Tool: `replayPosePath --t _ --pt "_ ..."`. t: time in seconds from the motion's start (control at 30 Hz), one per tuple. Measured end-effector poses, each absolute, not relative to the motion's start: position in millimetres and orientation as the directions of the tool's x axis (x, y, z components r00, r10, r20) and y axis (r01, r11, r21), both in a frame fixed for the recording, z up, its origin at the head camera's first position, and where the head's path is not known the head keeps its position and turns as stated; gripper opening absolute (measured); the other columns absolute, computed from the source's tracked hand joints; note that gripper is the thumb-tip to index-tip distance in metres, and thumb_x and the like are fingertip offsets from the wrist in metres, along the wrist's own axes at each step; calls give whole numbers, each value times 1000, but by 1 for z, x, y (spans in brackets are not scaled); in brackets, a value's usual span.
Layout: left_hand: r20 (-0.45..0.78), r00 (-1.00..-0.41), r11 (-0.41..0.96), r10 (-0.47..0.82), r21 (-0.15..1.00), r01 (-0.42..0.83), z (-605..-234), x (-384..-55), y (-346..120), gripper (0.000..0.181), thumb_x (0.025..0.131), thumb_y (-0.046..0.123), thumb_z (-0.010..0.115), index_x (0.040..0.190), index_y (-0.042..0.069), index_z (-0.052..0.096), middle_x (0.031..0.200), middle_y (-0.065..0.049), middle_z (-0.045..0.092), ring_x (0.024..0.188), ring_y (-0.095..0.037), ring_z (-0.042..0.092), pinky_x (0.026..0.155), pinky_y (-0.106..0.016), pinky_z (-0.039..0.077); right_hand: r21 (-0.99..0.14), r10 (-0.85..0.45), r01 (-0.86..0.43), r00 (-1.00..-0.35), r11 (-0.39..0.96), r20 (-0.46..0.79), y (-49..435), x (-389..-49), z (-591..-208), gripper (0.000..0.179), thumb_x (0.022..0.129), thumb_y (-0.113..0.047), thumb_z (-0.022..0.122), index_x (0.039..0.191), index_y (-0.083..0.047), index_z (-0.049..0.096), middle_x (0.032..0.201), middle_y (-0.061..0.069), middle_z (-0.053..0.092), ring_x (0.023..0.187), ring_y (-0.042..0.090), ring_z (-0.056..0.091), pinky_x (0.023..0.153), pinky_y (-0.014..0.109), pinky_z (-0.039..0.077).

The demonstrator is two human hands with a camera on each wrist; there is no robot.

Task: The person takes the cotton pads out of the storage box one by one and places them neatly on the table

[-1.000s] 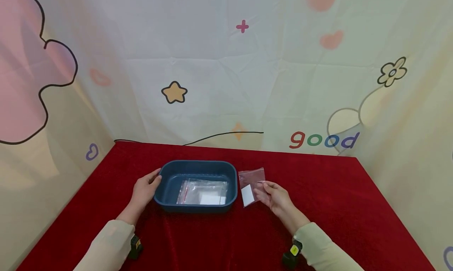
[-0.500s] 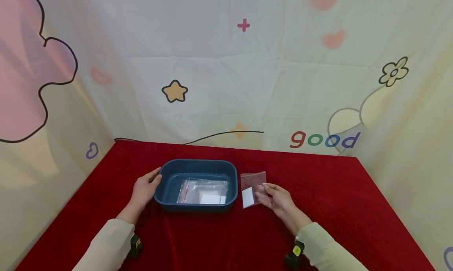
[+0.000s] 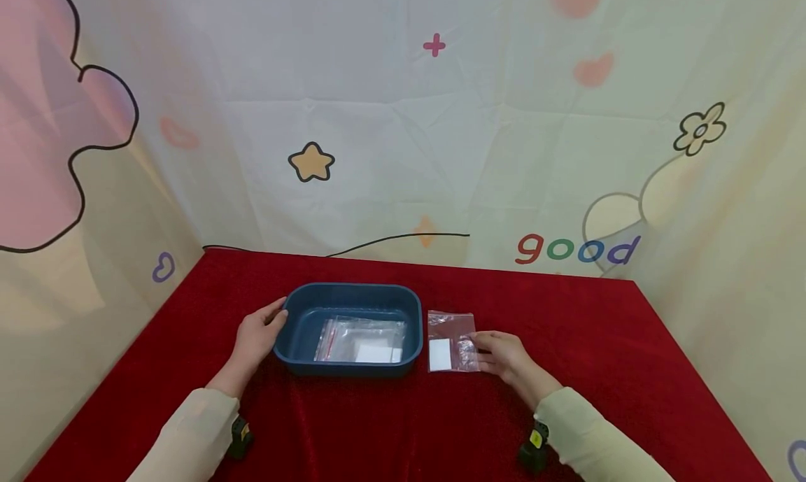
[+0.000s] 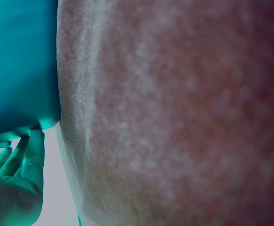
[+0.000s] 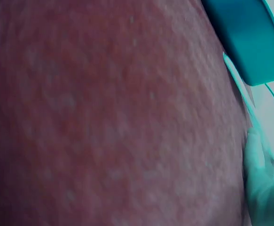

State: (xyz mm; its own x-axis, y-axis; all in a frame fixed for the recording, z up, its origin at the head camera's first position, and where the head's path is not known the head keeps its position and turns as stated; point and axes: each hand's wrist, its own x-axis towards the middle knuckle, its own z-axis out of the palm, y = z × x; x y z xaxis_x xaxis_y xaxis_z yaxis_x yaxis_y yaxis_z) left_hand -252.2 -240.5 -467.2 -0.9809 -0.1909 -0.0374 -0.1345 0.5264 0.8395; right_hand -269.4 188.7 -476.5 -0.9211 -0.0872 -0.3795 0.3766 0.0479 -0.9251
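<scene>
A dark blue rectangular basin (image 3: 348,370) stands on the red cloth, a small stack of clear zip bags (image 3: 352,338) lying inside it. My left hand (image 3: 255,338) is at its left end, fingertips and thumb touching the outer wall near the rim. In the left wrist view, the straight fingers (image 4: 32,157) meet the basin's wall. Right of the basin, one clear zip bag (image 3: 462,324) with a white label (image 3: 440,355) lies low over the cloth. My right hand (image 3: 510,359) pinches its right edge, thumb on top and fingers beneath.
The red cloth (image 3: 352,433) covers the table up to its back edge. Behind and at both sides hangs a pale printed curtain (image 3: 378,132). Dark wrist cameras, such as the right one (image 3: 534,450), sit below each sleeve cuff.
My right hand has shifted slightly right and down with the zip bag, which now lies flatter and straighter beside the basin. The left hand and basin have stayed put.
</scene>
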Motion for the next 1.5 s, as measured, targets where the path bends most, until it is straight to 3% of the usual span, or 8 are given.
replayPosePath --t 0.17,0.33,0.57,1.17,1.5 --pt "-42 -982 519 -186 844 -135 -467 -253 -241 51 108 20 47 155 2 41 150 -29 52 137 -44 53 113 -56 47 -928 -101 343 -928 147 -359 191 -273 -475 36 101 -10 57 128 14 60 86 -3 70 65 6 66 61 21 58" --pt "-45 -982 508 -184 851 -134 -466 -252 -240 50 108 20 48 155 2 42 151 -29 51 137 -44 53 113 -55 47 -918 -61 317 -939 239 -340 189 -276 -473 29 98 -10 63 114 14 67 72 -4 66 61 6 63 58 21 57" --pt "-38 -983 513 -182 849 -128 -465 -251 -240 50 108 19 48 155 1 42 151 -28 52 138 -44 52 113 -55 46 -887 -67 278 -944 370 -324 188 -279 -467 24 98 -8 64 106 13 68 75 2 68 63 10 64 60 28 61" --pt "-46 -983 507 -179 852 -132 -465 -250 -240 50 108 18 48 155 0 42 153 -28 49 141 -45 50 115 -56 45 -704 -67 140 -964 696 -257 185 -282 -465 25 93 -17 72 74 -1 69 59 2 60 49 9 54 45 21 48" --pt "-44 -982 513 -184 848 -134 -464 -250 -239 50 108 18 47 154 1 42 152 -28 50 140 -44 51 115 -56 45 -634 -70 85 -974 769 -216 184 -284 -467 29 92 -18 74 68 -5 64 56 2 59 48 10 55 46 23 51"
